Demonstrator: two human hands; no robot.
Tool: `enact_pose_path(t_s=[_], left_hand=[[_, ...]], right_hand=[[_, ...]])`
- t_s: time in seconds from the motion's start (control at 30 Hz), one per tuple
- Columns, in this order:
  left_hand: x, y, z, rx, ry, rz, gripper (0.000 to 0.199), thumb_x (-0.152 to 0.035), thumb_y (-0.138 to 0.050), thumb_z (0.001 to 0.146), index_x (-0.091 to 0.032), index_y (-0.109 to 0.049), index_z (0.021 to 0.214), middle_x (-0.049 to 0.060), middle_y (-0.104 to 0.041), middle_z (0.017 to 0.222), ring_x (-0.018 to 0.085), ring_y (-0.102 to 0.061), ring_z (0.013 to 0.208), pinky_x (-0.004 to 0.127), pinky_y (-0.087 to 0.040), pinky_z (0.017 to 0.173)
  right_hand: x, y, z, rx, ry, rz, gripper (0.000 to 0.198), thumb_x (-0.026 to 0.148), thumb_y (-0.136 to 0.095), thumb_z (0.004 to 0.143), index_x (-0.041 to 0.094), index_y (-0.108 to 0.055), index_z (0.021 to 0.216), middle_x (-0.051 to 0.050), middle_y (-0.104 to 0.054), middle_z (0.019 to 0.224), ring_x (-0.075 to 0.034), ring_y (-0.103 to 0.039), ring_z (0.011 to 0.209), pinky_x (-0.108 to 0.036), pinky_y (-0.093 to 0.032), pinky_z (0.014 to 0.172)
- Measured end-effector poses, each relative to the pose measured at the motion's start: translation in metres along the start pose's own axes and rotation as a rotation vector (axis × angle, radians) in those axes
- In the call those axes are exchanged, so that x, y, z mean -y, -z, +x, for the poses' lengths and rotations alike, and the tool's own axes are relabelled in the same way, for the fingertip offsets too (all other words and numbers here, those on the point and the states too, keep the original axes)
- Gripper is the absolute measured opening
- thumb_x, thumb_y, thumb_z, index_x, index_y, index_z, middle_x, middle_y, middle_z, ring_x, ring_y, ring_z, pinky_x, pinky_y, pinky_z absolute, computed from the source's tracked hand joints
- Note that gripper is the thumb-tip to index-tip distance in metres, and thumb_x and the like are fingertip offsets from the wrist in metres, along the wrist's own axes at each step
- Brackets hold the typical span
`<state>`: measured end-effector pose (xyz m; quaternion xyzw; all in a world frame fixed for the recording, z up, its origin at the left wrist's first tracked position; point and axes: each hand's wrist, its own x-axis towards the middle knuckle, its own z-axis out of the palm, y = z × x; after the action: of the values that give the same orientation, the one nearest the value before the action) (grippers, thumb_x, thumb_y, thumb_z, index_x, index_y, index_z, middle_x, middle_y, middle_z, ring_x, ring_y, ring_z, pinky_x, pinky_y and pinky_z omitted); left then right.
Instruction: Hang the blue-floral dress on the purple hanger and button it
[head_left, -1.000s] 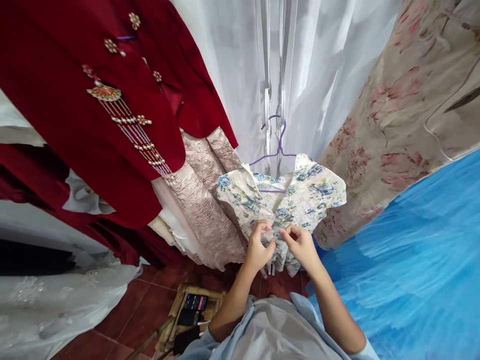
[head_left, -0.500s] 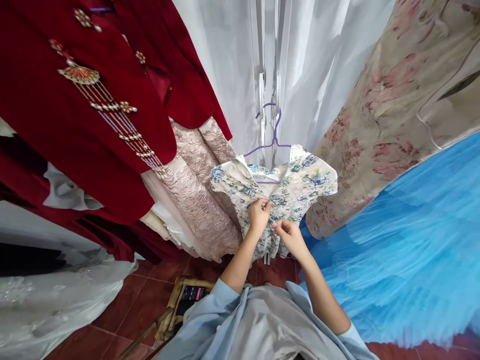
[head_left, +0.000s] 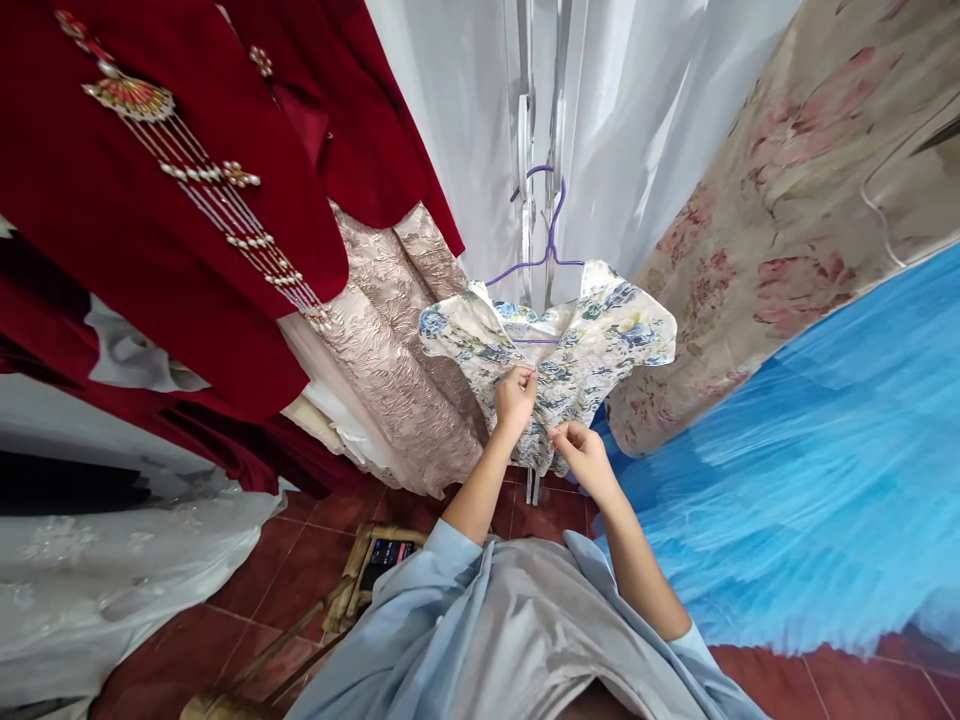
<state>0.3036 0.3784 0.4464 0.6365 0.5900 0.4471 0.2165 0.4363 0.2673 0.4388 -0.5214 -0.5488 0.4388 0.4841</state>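
Note:
A white short-sleeved dress [head_left: 592,345] with blue and yellow flowers hangs on a purple hanger [head_left: 553,240], directly ahead of me. Its V-shaped neckline faces me. My left hand [head_left: 515,398] pinches the front of the dress just under the point of the neckline. Lower and to the right, my right hand [head_left: 583,452] has thumb and forefinger pressed together at the front of the bodice. Any small fastening between the fingertips is too tiny to make out. The lower part of the dress is partly hidden behind my hands.
Red velvet garments [head_left: 300,180] with beaded tassels hang at left, beside a pink textured dress [head_left: 397,330]. On the right are a beige floral dress [head_left: 795,190] and blue tulle [head_left: 810,480]. A phone [head_left: 390,553] lies on a wooden chair [head_left: 349,590] on red tiles.
The view has tilted slightly downward, so the dress and hanger sit higher in the picture. Both hands keep their pinch on the dress front, with the right hand slightly lower relative to the left.

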Motion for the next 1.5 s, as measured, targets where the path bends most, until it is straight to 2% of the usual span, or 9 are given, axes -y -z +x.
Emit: enact_pose_path(t_s=[0.13, 0.37, 0.5, 0.77, 0.93, 1.07, 1.2, 1.33, 1.5], left_hand=[[-0.006, 0.004, 0.007, -0.014, 0.02, 0.043, 0.015, -0.034, -0.073, 0.087, -0.019, -0.072, 0.09, 0.002, -0.073, 0.074, 0.018, -0.068, 0.07, 0.026, -0.043, 0.066], [-0.007, 0.011, 0.009, -0.002, -0.037, 0.017, 0.007, -0.024, -0.068, 0.088, -0.02, -0.069, 0.083, 0.001, -0.072, 0.075, 0.017, -0.068, 0.071, 0.026, -0.044, 0.068], [-0.004, 0.01, 0.002, -0.037, 0.006, 0.003, 0.014, -0.031, -0.075, 0.085, -0.021, -0.068, 0.092, -0.001, -0.071, 0.073, 0.018, -0.067, 0.071, 0.026, -0.045, 0.069], [-0.004, 0.006, 0.006, -0.016, 0.012, 0.017, 0.004, -0.023, -0.068, 0.087, -0.02, -0.069, 0.085, 0.0, -0.071, 0.075, 0.016, -0.066, 0.07, 0.026, -0.044, 0.07], [-0.003, 0.014, -0.016, 0.059, 0.024, 0.05, 0.005, -0.022, -0.064, 0.088, -0.02, -0.064, 0.084, -0.001, -0.069, 0.074, 0.016, -0.063, 0.067, 0.026, -0.041, 0.067], [-0.001, 0.023, -0.041, 0.057, -0.03, 0.026, 0.006, -0.023, -0.058, 0.093, -0.021, -0.059, 0.087, -0.001, -0.067, 0.076, 0.016, -0.062, 0.068, 0.025, -0.042, 0.068], [-0.003, 0.034, -0.059, 0.084, -0.084, -0.065, 0.01, -0.025, -0.051, 0.096, -0.021, -0.054, 0.086, 0.0, -0.065, 0.078, 0.015, -0.061, 0.071, 0.024, -0.043, 0.069], [-0.012, 0.047, -0.068, 0.154, -0.109, -0.072, 0.021, -0.026, -0.046, 0.098, -0.021, -0.052, 0.079, -0.001, -0.06, 0.071, 0.014, -0.055, 0.065, 0.024, -0.039, 0.065], [-0.02, 0.059, -0.074, 0.231, -0.075, -0.134, 0.027, -0.035, -0.052, 0.098, -0.021, -0.056, 0.075, -0.002, -0.061, 0.068, 0.013, -0.054, 0.062, 0.024, -0.041, 0.063]], right_hand=[[-0.005, 0.002, -0.006, 0.004, -0.029, 0.006, 0.037, 0.051, -0.06, 0.091, 0.019, -0.057, 0.072, 0.001, -0.057, 0.065, -0.014, -0.048, 0.061, -0.027, -0.037, 0.06], [-0.005, 0.008, -0.011, 0.002, -0.034, -0.025, 0.039, 0.054, -0.059, 0.091, 0.02, -0.058, 0.071, 0.0, -0.058, 0.066, -0.015, -0.049, 0.061, -0.028, -0.038, 0.061], [0.001, 0.008, -0.01, -0.019, -0.025, -0.025, 0.037, 0.052, -0.059, 0.091, 0.02, -0.058, 0.072, 0.0, -0.058, 0.065, -0.015, -0.048, 0.061, -0.027, -0.037, 0.059], [-0.002, 0.006, -0.019, 0.072, -0.065, 0.029, 0.042, 0.058, -0.06, 0.091, 0.02, -0.058, 0.073, 0.0, -0.057, 0.066, -0.015, -0.048, 0.061, -0.027, -0.037, 0.06], [-0.007, 0.009, -0.016, 0.048, -0.095, 0.027, 0.049, 0.066, -0.06, 0.088, 0.021, -0.057, 0.072, 0.001, -0.056, 0.064, -0.015, -0.047, 0.059, -0.028, -0.037, 0.059], [-0.006, 0.007, -0.006, 0.02, -0.077, 0.046, 0.048, 0.066, -0.06, 0.089, 0.021, -0.058, 0.073, 0.0, -0.058, 0.065, -0.016, -0.049, 0.06, -0.028, -0.038, 0.059], [0.003, -0.003, 0.005, 0.025, -0.036, 0.082, 0.043, 0.061, -0.06, 0.091, 0.019, -0.064, 0.081, -0.001, -0.06, 0.068, -0.017, -0.052, 0.063, -0.029, -0.042, 0.062], [0.018, -0.016, 0.013, 0.028, 0.01, 0.124, 0.041, 0.059, -0.061, 0.092, 0.019, -0.068, 0.089, -0.002, -0.063, 0.073, -0.017, -0.055, 0.066, -0.029, -0.044, 0.064], [0.03, -0.025, 0.016, 0.007, 0.017, 0.169, 0.04, 0.058, -0.062, 0.092, 0.019, -0.067, 0.081, -0.002, -0.064, 0.072, -0.016, -0.056, 0.065, -0.028, -0.045, 0.063]])
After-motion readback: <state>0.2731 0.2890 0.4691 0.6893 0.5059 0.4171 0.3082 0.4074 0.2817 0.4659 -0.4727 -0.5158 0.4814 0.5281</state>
